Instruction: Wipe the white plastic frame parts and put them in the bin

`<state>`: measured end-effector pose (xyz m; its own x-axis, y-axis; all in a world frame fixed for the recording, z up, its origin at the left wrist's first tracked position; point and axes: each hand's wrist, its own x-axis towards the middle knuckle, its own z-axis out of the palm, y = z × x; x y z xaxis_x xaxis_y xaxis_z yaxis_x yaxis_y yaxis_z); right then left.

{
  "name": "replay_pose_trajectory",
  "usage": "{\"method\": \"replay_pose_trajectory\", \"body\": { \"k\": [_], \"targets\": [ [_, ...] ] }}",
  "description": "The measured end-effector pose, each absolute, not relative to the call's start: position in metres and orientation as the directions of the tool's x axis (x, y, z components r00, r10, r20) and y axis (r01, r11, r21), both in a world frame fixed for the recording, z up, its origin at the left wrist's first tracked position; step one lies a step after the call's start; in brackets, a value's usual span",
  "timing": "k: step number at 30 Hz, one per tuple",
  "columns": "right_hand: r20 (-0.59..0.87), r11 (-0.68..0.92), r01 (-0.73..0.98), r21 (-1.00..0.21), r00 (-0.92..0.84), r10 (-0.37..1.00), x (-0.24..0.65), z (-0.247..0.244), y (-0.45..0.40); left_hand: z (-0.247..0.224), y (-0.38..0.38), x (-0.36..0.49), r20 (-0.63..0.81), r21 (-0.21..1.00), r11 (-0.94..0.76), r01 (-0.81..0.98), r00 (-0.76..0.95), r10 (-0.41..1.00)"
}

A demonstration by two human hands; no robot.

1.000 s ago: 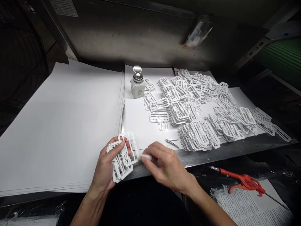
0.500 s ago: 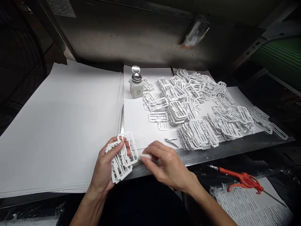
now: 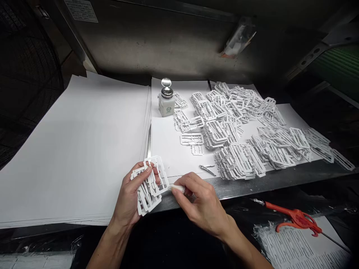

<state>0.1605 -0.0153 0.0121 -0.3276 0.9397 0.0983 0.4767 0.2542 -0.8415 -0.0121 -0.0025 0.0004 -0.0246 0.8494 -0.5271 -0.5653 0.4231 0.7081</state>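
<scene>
My left hand (image 3: 130, 194) is closed round a small stack of white plastic frames (image 3: 148, 201), thumb on top, near the table's front edge. The uppermost frame (image 3: 165, 179) sticks out to the right of the others. Close beside its right edge, my right hand (image 3: 200, 201) pinches a small white wad (image 3: 178, 188), perhaps cloth or cotton. The wad's tip meets the frame's edge or lies just by it; I cannot tell which. Metal tweezers (image 3: 207, 170) lie on the white paper beyond my right hand.
Many white plastic frames (image 3: 238, 160) are piled on the right. A pump bottle (image 3: 166, 104) with its metal lid raised stands at the back. Large white paper sheets (image 3: 92, 142) cover the left. A red air blow gun (image 3: 297, 218) lies at lower right, below the table edge.
The view has shifted slightly, so everything sits a little further right. Both hands keep their grips, with the white wad still at the uppermost frame's right edge.
</scene>
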Motion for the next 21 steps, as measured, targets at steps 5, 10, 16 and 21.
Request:
{"method": "replay_pose_trajectory", "body": {
  "k": [5,10,16,21],
  "targets": [
    [-0.164,-0.114,0.207,-0.972,-0.242,0.956,0.156,0.006,-0.016,0.002,-0.001,-0.010,-0.565,0.686,0.458,-0.566,-0.018,0.825],
    [-0.317,-0.338,-0.032,-0.941,-0.274,0.908,0.151,0.000,-0.017,0.004,-0.001,-0.011,-0.562,0.644,0.475,-0.600,0.051,0.826],
    [-0.300,-0.312,-0.002,-0.950,-0.265,0.916,0.156,-0.001,-0.015,0.003,-0.001,-0.013,-0.538,0.637,0.490,-0.595,0.111,0.835],
    [-0.023,0.015,0.239,-0.971,-0.154,0.988,0.152,0.004,-0.020,-0.001,0.000,-0.011,-0.546,0.631,0.491,-0.601,0.106,0.831]
  ]
}}
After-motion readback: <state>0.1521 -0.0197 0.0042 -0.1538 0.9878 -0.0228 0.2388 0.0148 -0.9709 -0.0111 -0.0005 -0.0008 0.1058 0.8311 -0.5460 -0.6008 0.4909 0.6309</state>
